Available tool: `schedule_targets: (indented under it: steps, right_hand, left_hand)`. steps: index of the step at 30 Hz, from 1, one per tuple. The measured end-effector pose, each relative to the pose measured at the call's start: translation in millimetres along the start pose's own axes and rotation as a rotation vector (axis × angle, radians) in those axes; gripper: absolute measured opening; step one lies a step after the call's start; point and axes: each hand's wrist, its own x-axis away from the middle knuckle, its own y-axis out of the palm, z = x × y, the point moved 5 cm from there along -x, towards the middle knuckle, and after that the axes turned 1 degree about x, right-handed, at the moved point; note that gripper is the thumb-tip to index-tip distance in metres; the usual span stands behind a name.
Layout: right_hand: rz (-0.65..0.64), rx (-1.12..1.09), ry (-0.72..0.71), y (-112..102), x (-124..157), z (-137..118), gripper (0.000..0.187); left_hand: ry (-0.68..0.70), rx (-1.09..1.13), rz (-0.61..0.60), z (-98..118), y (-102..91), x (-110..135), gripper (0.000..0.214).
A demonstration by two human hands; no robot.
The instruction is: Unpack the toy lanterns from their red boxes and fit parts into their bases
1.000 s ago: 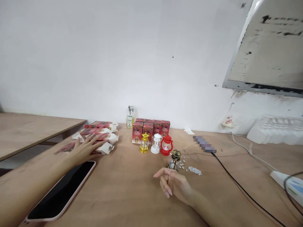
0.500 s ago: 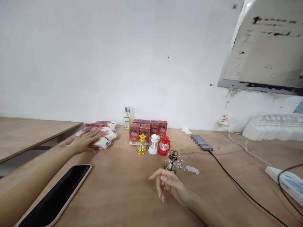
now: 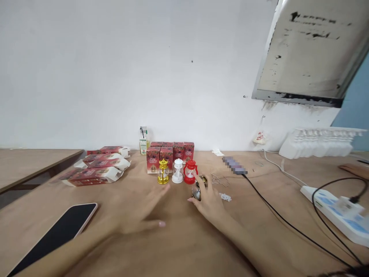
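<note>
My right hand (image 3: 211, 204) has its fingers and thumb around a small bronze-coloured lantern (image 3: 196, 192), which leans and is partly hidden behind the hand. Over the middle of the table, my left hand (image 3: 138, 209) is open and smeared by motion, its thumb apart from the fingers and nothing in it. Beyond the hands a gold lantern (image 3: 163, 172), a white lantern (image 3: 178, 171) and a red lantern (image 3: 190, 172) stand upright in a row. Several red printed boxes (image 3: 153, 159) stand right behind them.
Flattened red cartons (image 3: 95, 175) lie at the left, beyond a phone (image 3: 54, 242). Metal wire hooks (image 3: 220, 179) and small white pieces (image 3: 225, 197) lie right of the lantern. A pixelated device (image 3: 235, 165) trails a black cable. A power strip (image 3: 334, 213) lies far right.
My left hand has left the red cartons and swung right to the middle of the table. My right hand has reached forward and closed on the bronze lantern, which now tilts. The view has shifted right.
</note>
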Motion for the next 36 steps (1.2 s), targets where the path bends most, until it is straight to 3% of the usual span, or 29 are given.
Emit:
schedule_targets:
  steps: [1, 3, 7, 11, 15, 18, 21, 26, 29, 32, 36]
  right_hand:
    - [-0.036, -0.01, 0.01, 3.0, 0.8, 1.7, 0.069]
    - [-0.065, -0.053, -0.012, 5.4, 2.6, 1.9, 0.064]
    - [-0.081, -0.259, -0.195, 3.6, 7.7, -11.3, 0.059]
    - [-0.092, -0.551, -0.359, -1.2, 16.2, -31.7, 0.06]
    - [0.01, -0.667, -0.312, -6.1, 18.9, -35.6, 0.059]
    - [0.064, -0.61, -0.245, -7.6, 16.9, -29.0, 0.04]
    - [0.126, -0.477, -0.28, -12.2, 15.6, -26.2, 0.021]
    - [0.231, -0.325, -0.457, -21.9, 19.2, -38.4, 0.013]
    - [0.24, -0.309, -0.471, -24.5, 21.2, -43.1, 0.007]
    - [0.223, -0.34, -0.372, -25.3, 20.4, -39.2, 0.004]
    - [0.231, -0.492, -0.051, -22.3, 13.6, -18.2, 0.016]
  left_hand:
    - [0.084, 0.061, -0.123, 19.9, 12.9, 0.3, 0.081]
    - [0.08, 0.143, -0.217, 40.0, 31.6, 4.9, 0.077]
    - [-0.103, 0.314, -0.304, 41.2, 58.2, 15.6, 0.079]
    - [-0.336, 0.723, -0.221, 38.9, 70.7, 4.0, 0.089]
    - [-0.533, 1.183, -0.108, 43.0, 82.6, -16.4, 0.064]
    - [-0.654, 1.161, -0.044, 39.5, 84.9, -20.6, 0.055]
    - [-0.725, 1.062, -0.014, 34.8, 82.6, -17.6, 0.051]
    - [-0.758, 0.935, 0.073, 30.6, 74.8, -12.1, 0.037]
    - [-0.813, 0.857, 0.15, 25.9, 72.0, -8.0, 0.031]
    - [-0.866, 0.852, 0.18, 21.5, 74.1, -5.0, 0.034]
    - [-0.904, 0.87, 0.152, 19.7, 77.6, -4.1, 0.037]
